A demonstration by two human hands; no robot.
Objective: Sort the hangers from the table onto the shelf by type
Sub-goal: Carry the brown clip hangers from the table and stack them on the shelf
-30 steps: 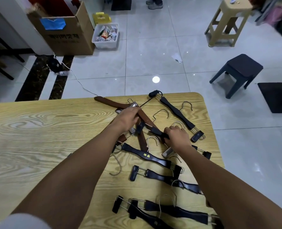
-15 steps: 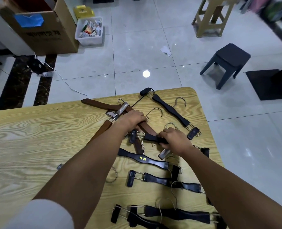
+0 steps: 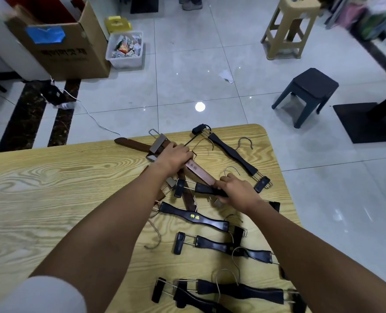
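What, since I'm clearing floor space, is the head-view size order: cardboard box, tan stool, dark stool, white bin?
Cardboard box
Tan stool and dark stool: alike, distances differ, unranked
White bin

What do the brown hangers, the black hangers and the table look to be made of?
The brown hangers: probably stained wood, satin finish, judging by the warm sheen. The black hangers: glossy black, lacquered wood or plastic; I cannot tell which. The hooks: bare metal wire, thin and shiny. The table: bold pale wood grain, possibly a printed laminate.

I've got one head cam, looking fwd and down, close over the bench (image 3: 52,188), floor (image 3: 187,64) beyond.
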